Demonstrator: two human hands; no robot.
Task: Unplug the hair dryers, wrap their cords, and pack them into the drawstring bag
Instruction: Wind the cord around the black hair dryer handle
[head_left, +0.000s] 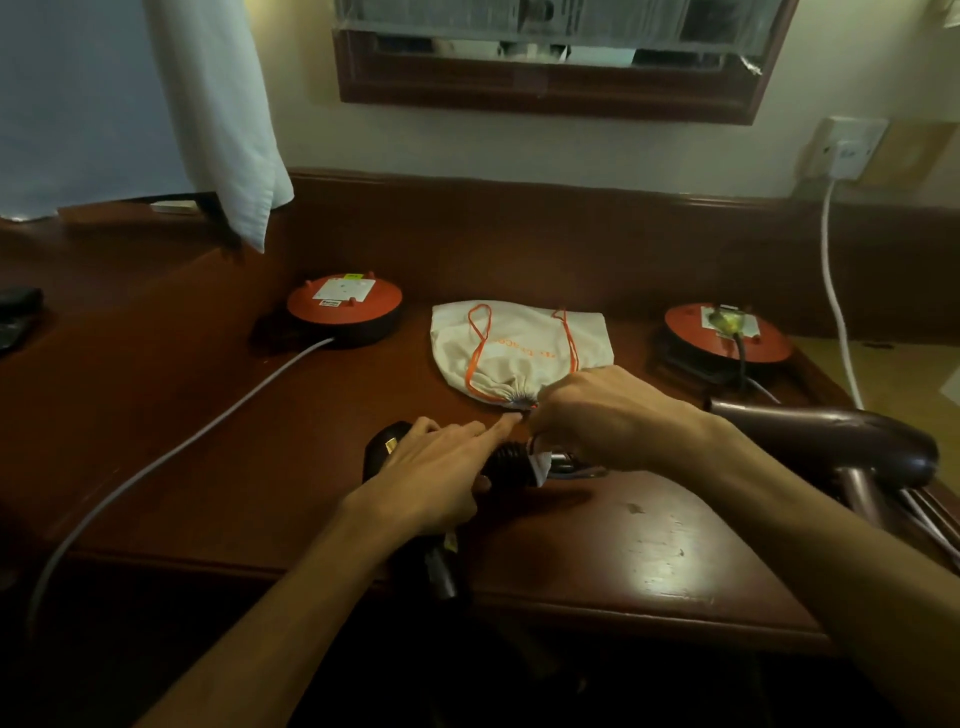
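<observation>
Left hand (431, 478) is laid over the dark hair dryer (441, 519) at the near edge of the wooden desk (208, 441); fingers are curled round its body, index finger extended toward the bag mouth. Right hand (602, 415) is clenched at the gathered mouth of the white drawstring bag (519, 353), which lies flat mid-desk with orange cords (475, 353) looped across it; what exactly is pinched cannot be told. A second, maroon hair dryer (831, 441) is seen at the right edge, partly hidden by the right forearm. Two orange cable reels (345, 304) (727, 332) flank the bag; a plug is seated in the right one. A white cable (836, 301) hangs from the wall socket (849, 148).
</observation>
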